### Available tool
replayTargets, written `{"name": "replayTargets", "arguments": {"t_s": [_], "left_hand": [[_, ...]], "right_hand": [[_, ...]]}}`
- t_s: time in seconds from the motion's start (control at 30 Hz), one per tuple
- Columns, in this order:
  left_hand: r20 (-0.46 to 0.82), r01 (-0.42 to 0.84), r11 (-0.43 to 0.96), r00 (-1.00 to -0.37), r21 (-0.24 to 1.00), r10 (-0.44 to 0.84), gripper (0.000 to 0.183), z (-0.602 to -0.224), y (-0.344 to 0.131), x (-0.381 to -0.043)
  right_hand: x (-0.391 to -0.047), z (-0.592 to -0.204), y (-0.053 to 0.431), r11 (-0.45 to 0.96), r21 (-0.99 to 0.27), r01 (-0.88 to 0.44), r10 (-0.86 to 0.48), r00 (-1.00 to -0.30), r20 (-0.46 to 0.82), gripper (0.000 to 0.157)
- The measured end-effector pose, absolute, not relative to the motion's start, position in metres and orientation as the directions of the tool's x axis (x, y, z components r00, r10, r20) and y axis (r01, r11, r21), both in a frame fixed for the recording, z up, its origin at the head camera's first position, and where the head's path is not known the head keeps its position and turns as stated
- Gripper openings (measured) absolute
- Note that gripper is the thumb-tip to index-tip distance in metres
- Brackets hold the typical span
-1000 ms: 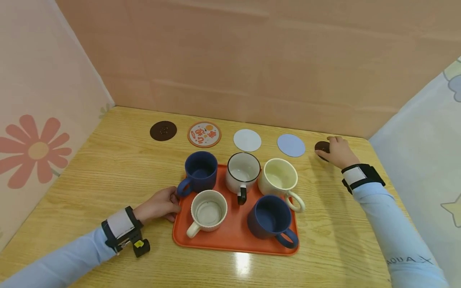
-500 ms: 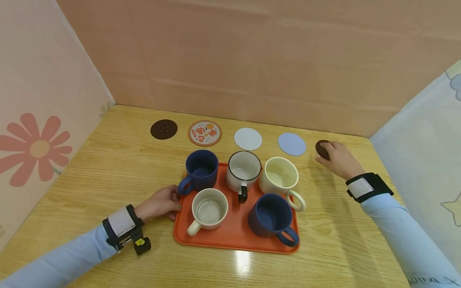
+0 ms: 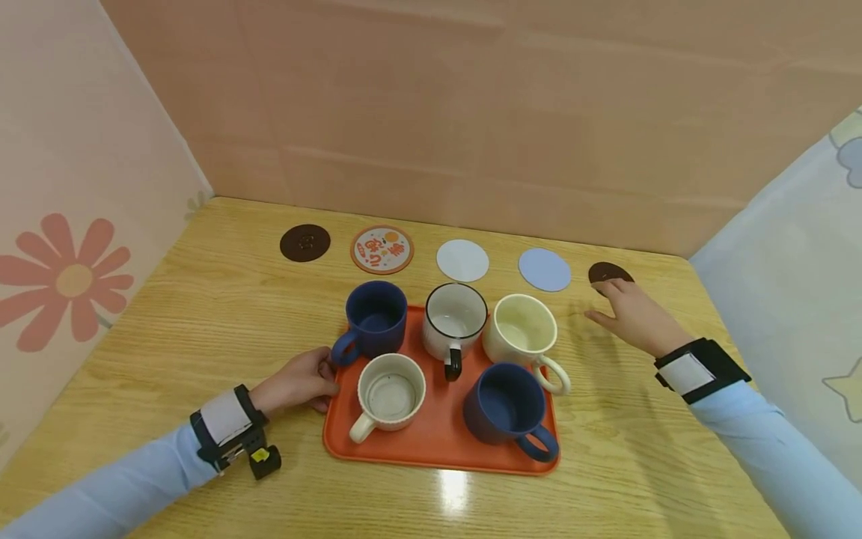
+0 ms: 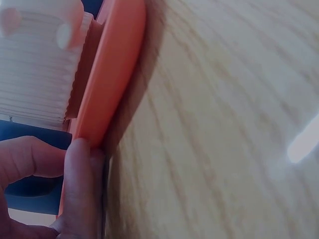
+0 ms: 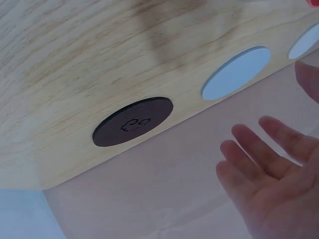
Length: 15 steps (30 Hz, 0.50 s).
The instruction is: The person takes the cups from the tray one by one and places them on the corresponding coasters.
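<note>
My left hand pinches the left rim of an orange-red tray; in the left wrist view its thumb and finger meet at the tray edge. The tray bears several mugs: a navy mug at back left, a white mug with black rim, a pale yellow mug, a cream ribbed mug and a second navy mug in front. My right hand is spread and holds nothing, its fingertips overlapping a dark brown coaster at far right. The right wrist view shows that coaster apart from the fingers.
Along the back of the wooden table lie a dark brown coaster at left, a patterned orange-rimmed coaster, a white coaster and a light blue coaster. Cloth-like walls, a peach one behind, border the table.
My right hand has let go of the far-right brown coaster and drawn back toward me, uncovering more of it. The left hand, tray and mugs have stayed put.
</note>
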<state>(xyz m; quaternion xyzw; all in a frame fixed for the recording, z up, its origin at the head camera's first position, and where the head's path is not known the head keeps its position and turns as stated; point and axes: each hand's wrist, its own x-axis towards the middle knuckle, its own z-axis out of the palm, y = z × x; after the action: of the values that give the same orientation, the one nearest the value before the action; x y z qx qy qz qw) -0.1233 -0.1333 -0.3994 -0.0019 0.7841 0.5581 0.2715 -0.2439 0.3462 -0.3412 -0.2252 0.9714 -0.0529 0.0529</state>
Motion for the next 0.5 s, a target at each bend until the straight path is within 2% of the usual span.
{"name": "replayTargets", "arguments": {"t_s": [0.2,0.5], "left_hand": [[-0.43,-0.31,0.377,-0.853,0.873,0.295,0.034,-0.4,-0.133,-0.123],[-0.43,-0.308,0.39,-0.858,0.868,0.282,0.035,-0.401,-0.133,-0.123]], "right_hand": [[-0.233,-0.335,0.341,0.878,-0.196,-0.437,-0.46,-0.883,-0.092,0.051],[-0.216,-0.334,0.334,0.859,-0.261,-0.441,-0.46,-0.888,-0.014,0.046]]}}
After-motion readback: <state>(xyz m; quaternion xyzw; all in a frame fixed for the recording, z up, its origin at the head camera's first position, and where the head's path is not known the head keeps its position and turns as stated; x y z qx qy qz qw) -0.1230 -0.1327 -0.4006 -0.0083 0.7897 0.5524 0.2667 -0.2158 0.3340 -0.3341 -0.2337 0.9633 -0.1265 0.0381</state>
